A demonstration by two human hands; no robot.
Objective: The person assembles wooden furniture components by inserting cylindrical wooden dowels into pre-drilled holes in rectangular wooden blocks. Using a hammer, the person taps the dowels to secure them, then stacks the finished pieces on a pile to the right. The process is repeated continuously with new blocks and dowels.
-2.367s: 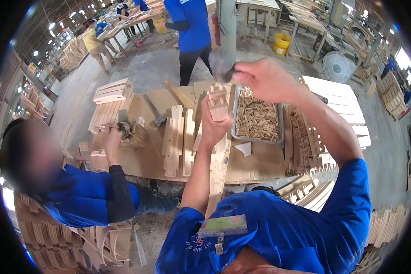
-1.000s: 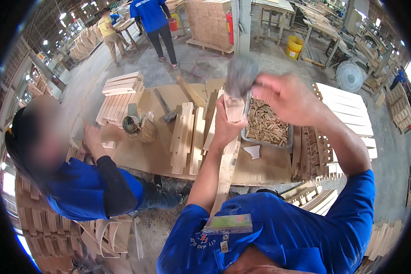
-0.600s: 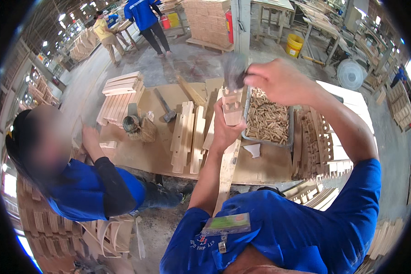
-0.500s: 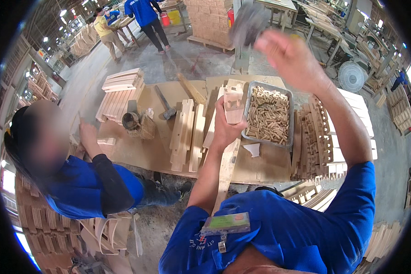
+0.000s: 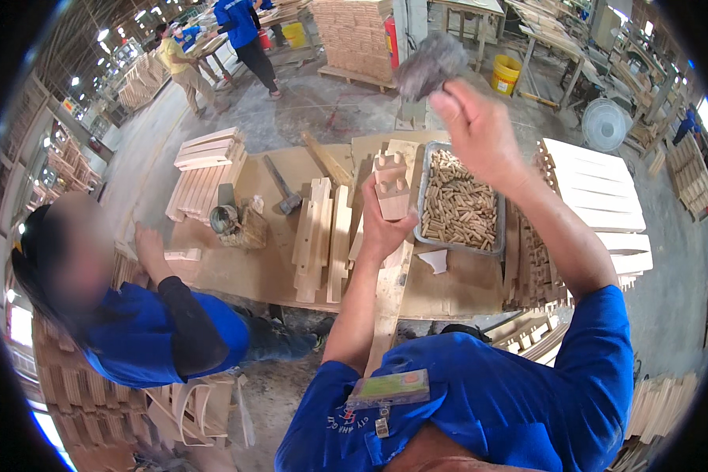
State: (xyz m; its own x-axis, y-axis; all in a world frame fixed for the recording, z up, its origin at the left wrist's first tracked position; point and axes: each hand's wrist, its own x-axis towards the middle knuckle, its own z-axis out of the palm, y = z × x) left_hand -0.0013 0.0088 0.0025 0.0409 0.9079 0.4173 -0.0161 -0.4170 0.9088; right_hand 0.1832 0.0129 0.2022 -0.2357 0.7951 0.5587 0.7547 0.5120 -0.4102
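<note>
My left hand [image 5: 385, 232] is wrapped round a pale wooden block [image 5: 396, 206], with several short dowels [image 5: 392, 185] sticking up from its end. Under it a long wooden board [image 5: 391, 295] runs toward me. Raised to the right above the table, my closed right hand [image 5: 486, 130] grips a hammer [image 5: 431, 67]. Its dark head is smeared by motion and hangs clear of the block. Most of the handle is hidden in my fingers. Just right of the block stands a clear plastic tray [image 5: 422, 206] full of loose wooden dowels [image 5: 458, 200].
Wooden pieces [image 5: 322, 236] and a second hammer [image 5: 283, 189] lie left of the block. A glue-stained pot [image 5: 226, 220] stands beyond. Stacked parts [image 5: 594, 185] line the right. A co-worker in a blue shirt [image 5: 161, 326] is at my left; a fan [image 5: 606, 124] stands far right.
My right hand has come down and a little left, with the hammer head slightly lower. The block in my left hand has tilted, and its dowels show more plainly.
</note>
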